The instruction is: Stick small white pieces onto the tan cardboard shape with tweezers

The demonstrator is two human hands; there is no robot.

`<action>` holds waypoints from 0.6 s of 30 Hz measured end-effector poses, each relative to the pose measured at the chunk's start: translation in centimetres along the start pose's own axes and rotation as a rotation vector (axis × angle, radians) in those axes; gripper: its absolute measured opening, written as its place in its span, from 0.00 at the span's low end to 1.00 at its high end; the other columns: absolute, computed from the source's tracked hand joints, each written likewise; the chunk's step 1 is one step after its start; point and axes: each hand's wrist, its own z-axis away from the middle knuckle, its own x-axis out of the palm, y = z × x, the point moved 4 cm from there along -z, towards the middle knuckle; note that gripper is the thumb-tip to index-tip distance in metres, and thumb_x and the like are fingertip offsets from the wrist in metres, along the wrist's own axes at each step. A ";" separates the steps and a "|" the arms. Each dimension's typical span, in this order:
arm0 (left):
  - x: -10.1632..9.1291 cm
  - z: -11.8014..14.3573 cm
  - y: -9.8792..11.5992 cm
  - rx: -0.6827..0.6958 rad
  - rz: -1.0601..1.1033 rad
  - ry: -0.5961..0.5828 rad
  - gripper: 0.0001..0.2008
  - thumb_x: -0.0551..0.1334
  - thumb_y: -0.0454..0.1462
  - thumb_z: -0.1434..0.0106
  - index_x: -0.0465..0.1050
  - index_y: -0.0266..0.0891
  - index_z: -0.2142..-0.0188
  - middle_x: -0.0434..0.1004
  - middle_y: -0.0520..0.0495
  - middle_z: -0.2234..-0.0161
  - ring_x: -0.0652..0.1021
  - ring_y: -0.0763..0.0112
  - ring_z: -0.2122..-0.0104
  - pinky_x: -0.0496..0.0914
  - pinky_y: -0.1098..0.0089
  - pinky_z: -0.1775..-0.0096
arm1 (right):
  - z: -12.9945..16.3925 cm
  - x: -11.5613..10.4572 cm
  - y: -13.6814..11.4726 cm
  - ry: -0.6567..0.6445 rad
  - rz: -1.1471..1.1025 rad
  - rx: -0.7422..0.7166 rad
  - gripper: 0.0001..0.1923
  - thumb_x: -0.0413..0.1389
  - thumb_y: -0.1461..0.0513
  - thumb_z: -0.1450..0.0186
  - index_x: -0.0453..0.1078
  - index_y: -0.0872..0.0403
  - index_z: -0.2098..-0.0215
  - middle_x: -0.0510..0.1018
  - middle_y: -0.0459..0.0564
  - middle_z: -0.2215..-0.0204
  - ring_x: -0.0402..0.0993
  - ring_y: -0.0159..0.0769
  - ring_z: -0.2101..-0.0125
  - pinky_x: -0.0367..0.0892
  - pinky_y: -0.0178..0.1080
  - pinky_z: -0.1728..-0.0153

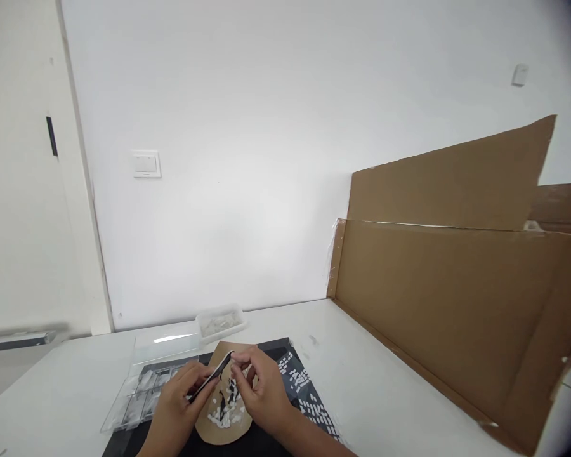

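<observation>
My left hand (181, 397) is closed round a thin black strip with a pale edge (214, 374), which slants up to the right. At the strip's upper end, my right hand (259, 384) has thumb and forefinger pinched together; whatever lies between those fingertips is too small to make out. Beneath both hands is a piece of brown paper or card (226, 435) with a rounded lower edge. Small white bits (226, 417) and a few dark slivers lie on it. A black mat (276, 348) spreads underneath.
Rows of small white pieces (314, 409) lie on the mat's right side. To the left sits a transparent compartment box (133, 406) with its lid raised. A white tub (220, 322) of pale pieces stands near the wall. Large cardboard (438, 304) stands upright along the table's right.
</observation>
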 end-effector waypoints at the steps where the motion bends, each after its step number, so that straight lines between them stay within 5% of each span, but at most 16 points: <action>1: 0.0 0.0 0.0 -0.003 -0.001 -0.001 0.12 0.62 0.47 0.32 0.79 0.44 0.57 0.81 0.45 0.63 0.81 0.64 0.63 0.77 0.71 0.64 | 0.0 0.0 0.0 0.003 -0.006 -0.002 0.09 0.55 0.62 0.31 0.73 0.51 0.53 0.80 0.50 0.64 0.77 0.35 0.70 0.72 0.35 0.71; 6: 0.3 0.1 0.0 0.010 -0.001 -0.015 0.11 0.63 0.46 0.33 0.79 0.46 0.56 0.81 0.47 0.62 0.81 0.65 0.64 0.77 0.71 0.65 | 0.1 0.0 0.3 0.037 0.000 -0.005 0.08 0.56 0.62 0.31 0.74 0.51 0.54 0.81 0.50 0.63 0.75 0.33 0.74 0.73 0.36 0.70; 12: 0.4 0.0 0.1 -0.021 0.046 -0.019 0.12 0.63 0.47 0.33 0.79 0.46 0.56 0.80 0.47 0.63 0.80 0.67 0.67 0.76 0.72 0.68 | 0.0 -0.1 -0.1 0.089 0.006 -0.101 0.07 0.55 0.65 0.29 0.74 0.50 0.55 0.82 0.51 0.62 0.79 0.38 0.61 0.75 0.38 0.60; 18: 0.7 0.2 0.1 -0.065 0.077 -0.022 0.13 0.62 0.48 0.32 0.79 0.45 0.57 0.79 0.47 0.65 0.80 0.66 0.65 0.76 0.72 0.66 | -0.1 -0.1 -0.8 0.098 0.121 -0.158 0.06 0.54 0.66 0.28 0.71 0.50 0.58 0.81 0.51 0.64 0.79 0.39 0.61 0.75 0.41 0.58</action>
